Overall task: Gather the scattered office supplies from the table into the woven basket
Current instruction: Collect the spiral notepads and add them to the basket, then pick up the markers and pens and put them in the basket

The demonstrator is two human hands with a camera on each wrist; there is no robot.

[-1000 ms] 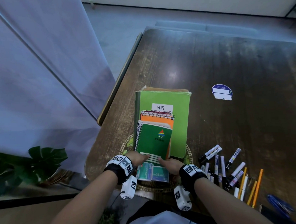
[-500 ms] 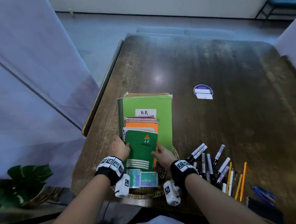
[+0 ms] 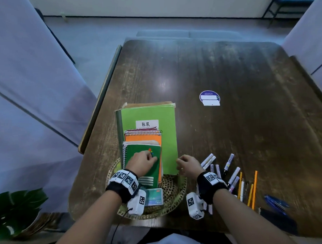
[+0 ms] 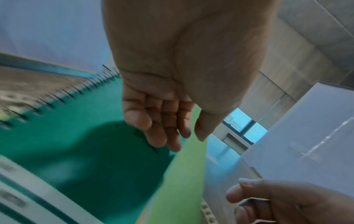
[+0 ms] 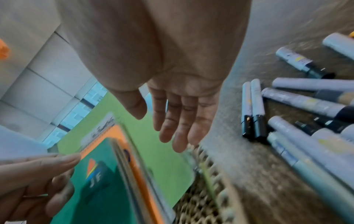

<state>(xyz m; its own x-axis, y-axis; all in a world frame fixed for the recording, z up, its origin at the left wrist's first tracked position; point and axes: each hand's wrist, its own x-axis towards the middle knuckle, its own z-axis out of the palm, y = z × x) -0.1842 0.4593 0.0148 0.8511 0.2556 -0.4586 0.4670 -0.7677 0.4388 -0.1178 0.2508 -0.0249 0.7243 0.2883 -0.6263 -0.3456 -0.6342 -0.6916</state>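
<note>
1. Here, the woven basket (image 3: 177, 198) sits at the near edge of the dark wooden table (image 3: 228, 74), and a stack of books lies across it, reaching out over its far rim.
2. At the bottom of the stack is a large light-green book (image 3: 168, 132) with a white label reading "H.R"; a tan folder (image 3: 148, 104) shows from beneath its far edge.
3. On the light-green book lies an orange spiral notebook (image 3: 144, 137), and on that a dark green spiral notebook (image 3: 137, 150) with a coloured logo.
4. The left hand (image 3: 142, 162) is over the dark green notebook, fingers loosely extended and holding nothing; the left wrist view shows them relaxed just above the cover, though contact cannot be judged.
5. The right hand (image 3: 189, 167) is beside the near right corner of the light-green book, fingers relaxed and slightly spread, gripping nothing; whether it touches the book is unclear.
6. A small teal-and-white box (image 3: 154, 196) lies inside the basket, near the person, partly under the left wristband.
7. On the table, to the right of the basket, lie white markers (image 3: 233, 176) with dark caps, and farther right several orange pencils (image 3: 253, 188).
8. A blue pen (image 3: 276, 203) lies near the table's near right edge.
9. A round blue sticker (image 3: 209, 97) with white labels sits farther out on the table, well apart from the supplies.
10. A green-leaved plant (image 3: 17, 205) stands low at the left, off the table.
</note>
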